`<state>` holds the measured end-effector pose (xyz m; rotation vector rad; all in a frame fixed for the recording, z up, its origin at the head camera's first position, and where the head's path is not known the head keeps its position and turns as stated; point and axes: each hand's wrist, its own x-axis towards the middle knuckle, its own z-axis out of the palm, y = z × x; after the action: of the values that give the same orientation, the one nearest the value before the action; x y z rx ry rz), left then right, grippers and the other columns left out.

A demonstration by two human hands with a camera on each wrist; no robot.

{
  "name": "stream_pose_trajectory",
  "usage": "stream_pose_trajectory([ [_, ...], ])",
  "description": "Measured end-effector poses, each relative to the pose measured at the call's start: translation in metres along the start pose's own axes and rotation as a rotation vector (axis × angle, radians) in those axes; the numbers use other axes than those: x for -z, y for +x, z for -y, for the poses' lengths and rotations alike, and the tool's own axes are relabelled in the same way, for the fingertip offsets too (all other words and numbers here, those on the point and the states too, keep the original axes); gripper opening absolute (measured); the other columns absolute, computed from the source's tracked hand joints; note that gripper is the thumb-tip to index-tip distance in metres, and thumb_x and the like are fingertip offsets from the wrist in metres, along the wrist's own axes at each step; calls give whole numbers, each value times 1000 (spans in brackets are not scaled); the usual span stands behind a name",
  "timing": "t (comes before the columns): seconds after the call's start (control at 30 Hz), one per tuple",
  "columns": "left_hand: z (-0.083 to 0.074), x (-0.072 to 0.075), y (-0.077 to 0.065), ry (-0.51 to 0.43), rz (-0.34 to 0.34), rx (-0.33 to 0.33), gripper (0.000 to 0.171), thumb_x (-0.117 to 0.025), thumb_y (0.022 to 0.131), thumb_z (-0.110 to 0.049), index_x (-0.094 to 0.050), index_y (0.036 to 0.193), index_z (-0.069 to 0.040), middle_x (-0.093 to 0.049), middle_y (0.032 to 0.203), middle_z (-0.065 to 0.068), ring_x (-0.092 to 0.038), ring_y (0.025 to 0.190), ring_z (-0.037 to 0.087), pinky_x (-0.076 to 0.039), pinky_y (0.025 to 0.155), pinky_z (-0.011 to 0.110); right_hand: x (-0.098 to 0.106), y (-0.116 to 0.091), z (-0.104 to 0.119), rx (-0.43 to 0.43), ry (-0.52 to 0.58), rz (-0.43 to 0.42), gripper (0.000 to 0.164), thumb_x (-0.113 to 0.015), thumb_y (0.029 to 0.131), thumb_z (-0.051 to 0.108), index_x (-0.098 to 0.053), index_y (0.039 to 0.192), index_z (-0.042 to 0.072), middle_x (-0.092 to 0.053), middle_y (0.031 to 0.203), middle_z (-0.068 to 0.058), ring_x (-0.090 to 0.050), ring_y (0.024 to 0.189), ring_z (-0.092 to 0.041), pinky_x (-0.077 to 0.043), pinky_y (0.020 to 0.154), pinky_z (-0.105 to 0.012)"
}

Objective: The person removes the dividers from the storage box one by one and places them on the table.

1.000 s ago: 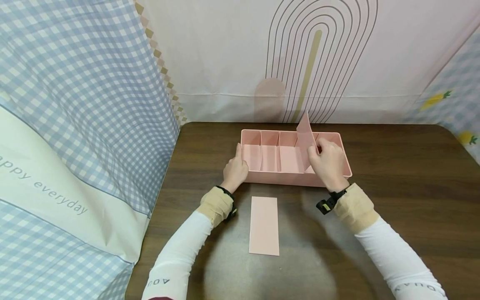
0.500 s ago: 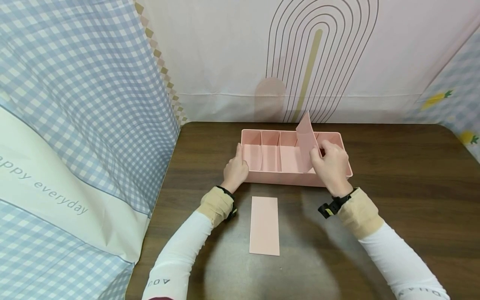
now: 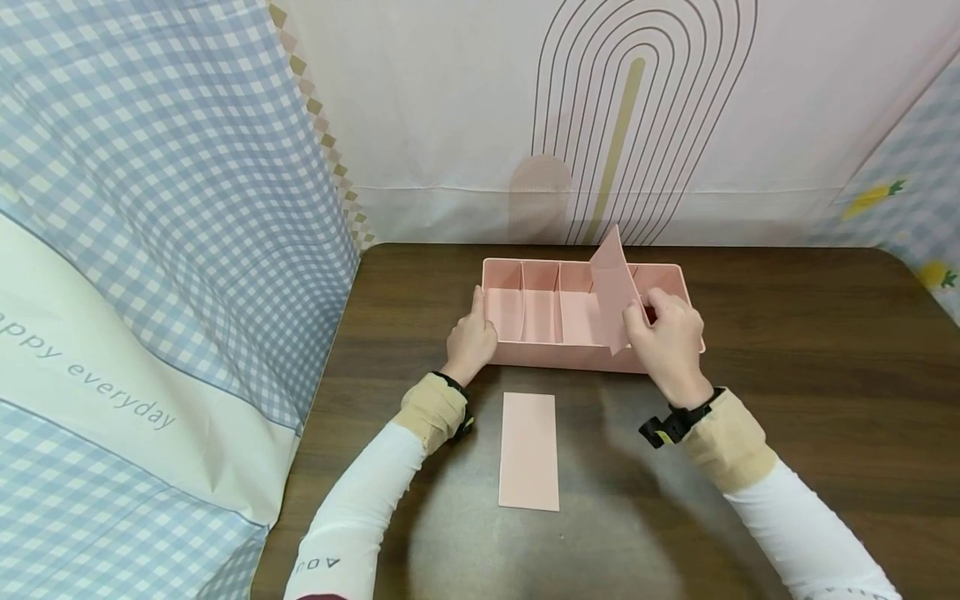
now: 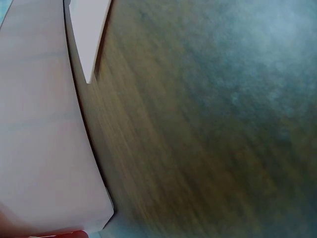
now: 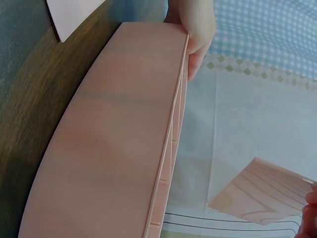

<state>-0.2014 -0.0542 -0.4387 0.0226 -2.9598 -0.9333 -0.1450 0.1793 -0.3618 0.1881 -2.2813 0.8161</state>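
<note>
A long pink divided box (image 3: pixel 562 358) lies across the table, with several upright partitions in it. My left hand (image 3: pixel 471 343) holds the box's left end, index finger along the outside wall. In the right wrist view, the left hand (image 5: pixel 195 25) is at that end, a fingertip past the rim. My right hand (image 3: pixel 669 343) pinches a thin pink panel (image 3: pixel 617 287) by its right edge. This panel stands tilted over the box's right half, its lower corner overlapping the front wall. Curved lines show on the panel (image 5: pixel 262 196) in the right wrist view.
A second flat pink panel (image 3: pixel 528 450) lies on the dark wooden table (image 3: pixel 795 333) in front of the box. Behind the table hangs a white patterned cloth (image 3: pixel 435 125). Blue checked cloth (image 3: pixel 217 167) hangs on the left.
My right hand has shifted slightly right and toward me, and the panel's lower corner has come forward to the front wall. The left hand and the box stay in place.
</note>
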Motion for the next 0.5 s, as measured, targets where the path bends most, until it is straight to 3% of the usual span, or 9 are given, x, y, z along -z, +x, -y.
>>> stream_pose_trajectory([
  [0.2, 0, 0, 0, 2, 4, 1, 59, -36, 87, -11, -17, 142, -13, -50, 56, 7, -45, 47, 20, -31, 39, 30, 4, -5, 3, -7, 9, 9, 21, -50, 78, 9, -49, 58, 2, -44, 52, -11, -39, 51, -21, -26, 53, -30],
  [0.5, 0, 1, 0, -4, 16, 1, 59, -36, 87, -11, -16, 143, -12, -47, 54, 6, -41, 44, 18, -30, 39, 29, 11, -13, 9, -1, 12, 4, 21, -46, 78, 9, -48, 58, 2, -42, 49, -9, -35, 50, -15, -24, 49, -28],
])
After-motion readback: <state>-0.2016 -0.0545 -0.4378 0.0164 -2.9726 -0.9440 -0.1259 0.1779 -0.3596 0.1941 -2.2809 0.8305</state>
